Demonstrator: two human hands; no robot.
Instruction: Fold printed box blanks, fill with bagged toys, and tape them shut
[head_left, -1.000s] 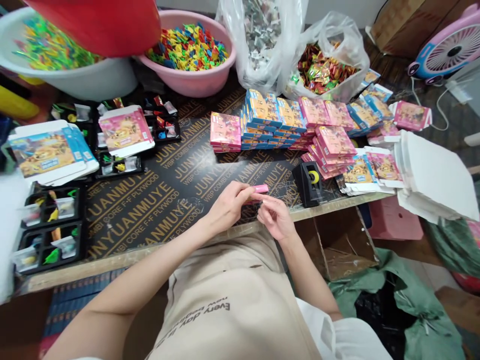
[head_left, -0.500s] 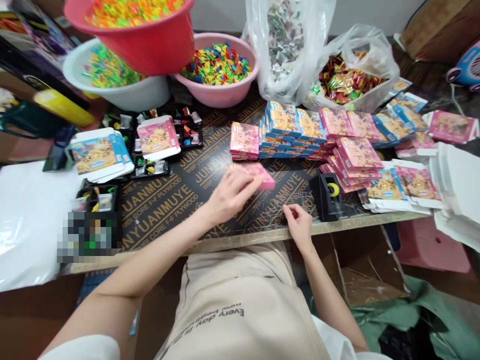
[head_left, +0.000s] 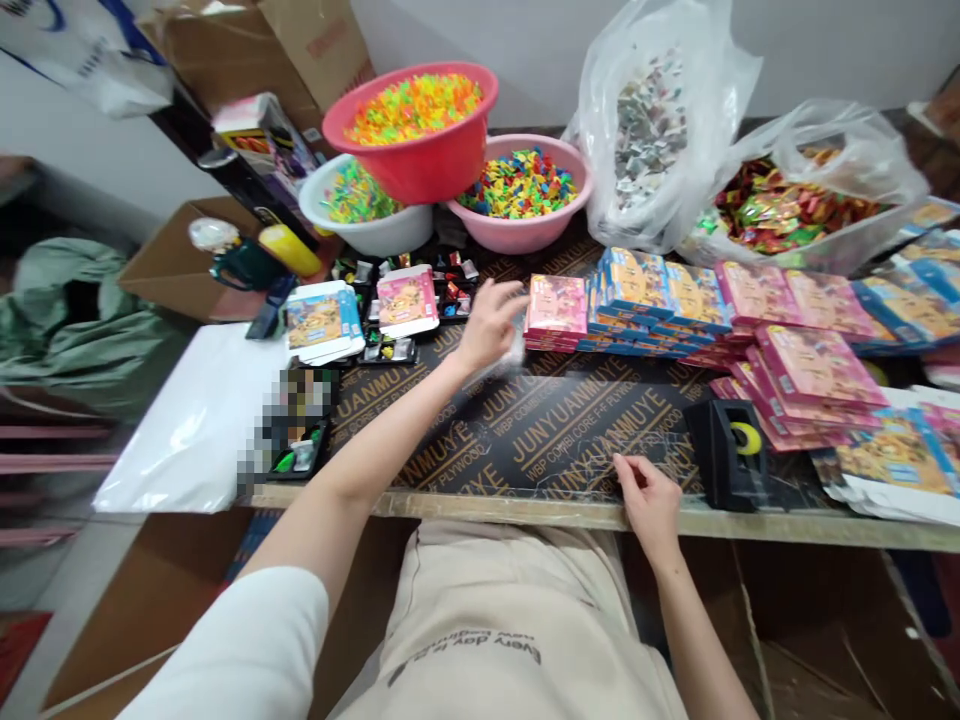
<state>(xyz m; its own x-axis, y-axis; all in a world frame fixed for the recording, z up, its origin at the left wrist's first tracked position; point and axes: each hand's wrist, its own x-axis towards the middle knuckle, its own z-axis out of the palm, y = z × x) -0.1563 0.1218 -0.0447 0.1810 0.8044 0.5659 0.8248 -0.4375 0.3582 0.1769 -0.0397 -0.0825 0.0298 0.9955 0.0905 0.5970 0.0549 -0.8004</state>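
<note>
My left hand (head_left: 491,325) hovers at the left side of a short stack of pink boxes (head_left: 556,306). Its fingers are spread and hold nothing; whether the fingertips touch the stack I cannot tell. By the front edge of the table, my right hand (head_left: 651,500) is closed, thumb and forefinger pressed together. Anything thin between them is too small to make out. To its right stands a black tape dispenser (head_left: 724,455) with a yellow core. Blue boxes (head_left: 637,283) are stacked against the pink ones, and more pink boxes (head_left: 817,370) are piled farther right.
Behind stand a red basin (head_left: 416,165), a pink basin (head_left: 525,225) and a pale blue basin (head_left: 367,235) of small plastic pieces. Clear bags (head_left: 607,190) sit at the back right. Flat cartons (head_left: 324,320), black trays (head_left: 390,350) and white sheeting (head_left: 195,420) lie left.
My left hand has let go of the pink box it held and moved up beside the pink stack. My right hand stays near the table edge. The camera view has swung left.
</note>
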